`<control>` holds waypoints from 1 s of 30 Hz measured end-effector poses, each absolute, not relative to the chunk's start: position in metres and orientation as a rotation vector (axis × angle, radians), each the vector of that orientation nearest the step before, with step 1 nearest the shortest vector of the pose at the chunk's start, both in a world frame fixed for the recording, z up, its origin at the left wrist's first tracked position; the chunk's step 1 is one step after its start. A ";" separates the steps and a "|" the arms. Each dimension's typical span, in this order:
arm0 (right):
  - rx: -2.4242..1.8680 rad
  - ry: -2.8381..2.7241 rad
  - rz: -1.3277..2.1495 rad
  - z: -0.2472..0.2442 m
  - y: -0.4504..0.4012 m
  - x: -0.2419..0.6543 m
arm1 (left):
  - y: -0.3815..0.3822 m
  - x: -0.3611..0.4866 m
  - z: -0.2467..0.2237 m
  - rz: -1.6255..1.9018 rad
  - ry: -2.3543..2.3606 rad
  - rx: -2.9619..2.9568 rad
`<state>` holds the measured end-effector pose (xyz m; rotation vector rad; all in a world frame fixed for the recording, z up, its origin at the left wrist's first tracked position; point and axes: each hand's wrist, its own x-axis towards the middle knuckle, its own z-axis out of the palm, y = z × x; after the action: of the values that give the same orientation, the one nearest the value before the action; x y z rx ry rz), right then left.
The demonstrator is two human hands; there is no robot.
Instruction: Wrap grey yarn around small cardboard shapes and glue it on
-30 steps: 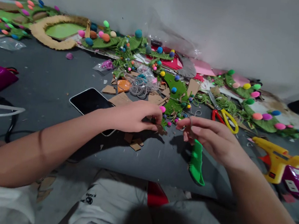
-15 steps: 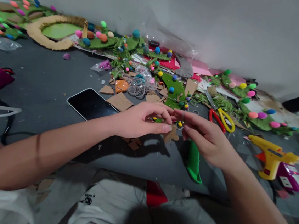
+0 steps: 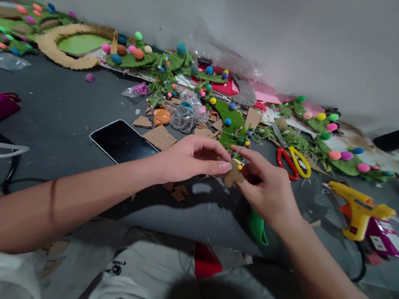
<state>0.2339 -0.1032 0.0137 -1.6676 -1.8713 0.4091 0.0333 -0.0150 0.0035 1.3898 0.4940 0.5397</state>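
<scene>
Cardboard piece (image 3: 233, 176) — lobed edge bodyward

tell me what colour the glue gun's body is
The glue gun's body is yellow, best seen in the head view.

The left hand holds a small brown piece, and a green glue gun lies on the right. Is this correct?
Not fully: the head view shows a yellow glue gun, not green. It lies on the right, and the left hand holds the small brown piece.
</scene>
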 end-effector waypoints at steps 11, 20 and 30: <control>-1.176 -1.346 1.390 0.029 -0.101 0.264 | 0.014 0.007 0.018 0.775 0.749 1.720; -1.045 -1.112 1.592 0.031 -0.100 0.275 | 0.026 -0.001 0.016 0.794 0.788 1.800; -1.237 -1.186 1.500 0.015 -0.092 0.266 | 0.014 0.005 0.020 0.666 0.720 1.765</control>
<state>0.2656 -0.0917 0.0154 -1.2369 -1.1861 1.4997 0.0045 0.0139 0.0199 1.7653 0.7196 0.6664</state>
